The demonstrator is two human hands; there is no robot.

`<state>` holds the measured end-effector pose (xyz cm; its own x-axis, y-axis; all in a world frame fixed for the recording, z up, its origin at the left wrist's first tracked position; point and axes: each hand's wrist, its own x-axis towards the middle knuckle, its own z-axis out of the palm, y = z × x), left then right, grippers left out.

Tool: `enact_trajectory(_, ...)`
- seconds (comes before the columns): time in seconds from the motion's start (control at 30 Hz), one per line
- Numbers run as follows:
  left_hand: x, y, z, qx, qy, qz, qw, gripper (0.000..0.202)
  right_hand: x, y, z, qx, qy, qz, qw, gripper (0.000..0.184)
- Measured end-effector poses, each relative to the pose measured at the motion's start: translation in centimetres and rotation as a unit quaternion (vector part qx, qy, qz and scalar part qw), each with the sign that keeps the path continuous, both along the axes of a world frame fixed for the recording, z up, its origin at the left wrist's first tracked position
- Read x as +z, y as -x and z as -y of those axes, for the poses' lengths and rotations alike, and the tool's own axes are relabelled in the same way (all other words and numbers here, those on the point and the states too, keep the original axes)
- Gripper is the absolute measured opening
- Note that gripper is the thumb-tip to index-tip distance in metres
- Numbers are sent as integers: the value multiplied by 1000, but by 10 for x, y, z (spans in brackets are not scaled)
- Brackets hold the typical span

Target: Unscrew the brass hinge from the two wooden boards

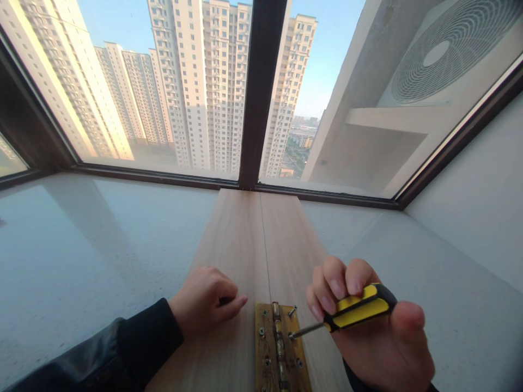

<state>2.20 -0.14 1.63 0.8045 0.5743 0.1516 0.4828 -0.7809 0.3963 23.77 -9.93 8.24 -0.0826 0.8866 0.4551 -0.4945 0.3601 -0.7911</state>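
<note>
My right hand (376,332) is wrapped tight around a yellow-and-black screwdriver (351,313), fingers curled over the top of the handle and the thumb stretched along its far end, a grip that looks suited to pressing and turning at once. The metal shaft slants down and away to the left of that hand, and its tip sits at a screw hole in the near leaf of a brass hinge (280,348). Just beyond the tip, a loose screw (292,311) stands tilted out of the hinge's upper corner, not seated. The hinge straddles the seam between two pale wooden boards (245,239), which lie side by side on a grey speckled sill (81,261) and run away from my hands toward the window frame (261,92). My left hand (206,299) is loosely fisted, holding nothing that I can see, knuckles pressed down on the left board just beside the hinge, seemingly to keep the board from sliding under the screwdriver's push.
</note>
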Motion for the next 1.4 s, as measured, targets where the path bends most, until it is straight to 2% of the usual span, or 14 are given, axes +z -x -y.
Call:
enact_trajectory(0.07,1,0,0,-2,3,-2,1000,43,-2,-2,-2,-45,-21,34,998,42)
enact_trajectory(0.13,2,1,0,-3,8,-5,1000,42,-4,-4,-4,-50,-35,47,997,41)
enact_trajectory(0.23,3,1,1,-3,8,-7,1000,42,-6,-5,-3,35,-15,6,999,39)
enact_trajectory(0.33,4,0,1,0,6,-10,1000,43,-4,-4,1,97,15,-41,994,46)
enact_trajectory(0.47,4,1,1,3,10,-14,1000,43,3,-2,3,89,36,-25,995,51)
enact_trajectory(0.7,2,1,0,-2,5,-16,1000,42,-3,-3,-3,14,-19,36,999,45)
enact_trajectory(0.8,2,1,1,-4,7,-15,1000,42,-3,-1,0,55,-25,25,998,39)
enact_trajectory(0.87,2,1,1,0,10,-20,1000,42,-1,1,2,99,-12,-8,995,42)
enact_trajectory(0.93,3,1,1,4,14,-28,1000,43,1,4,4,115,2,-23,993,45)
enact_trajectory(1.13,3,1,2,10,13,-38,999,43,-2,4,-2,-1,-13,21,1000,46)
enact_trajectory(1.2,3,1,2,11,12,-39,999,43,-4,2,-4,19,-7,4,1000,41)
enact_trajectory(1.3,3,1,2,9,12,-38,999,43,-2,0,-3,72,20,-35,997,45)
enact_trajectory(1.4,4,2,2,8,13,-39,999,44,2,2,-1,69,30,-40,996,49)
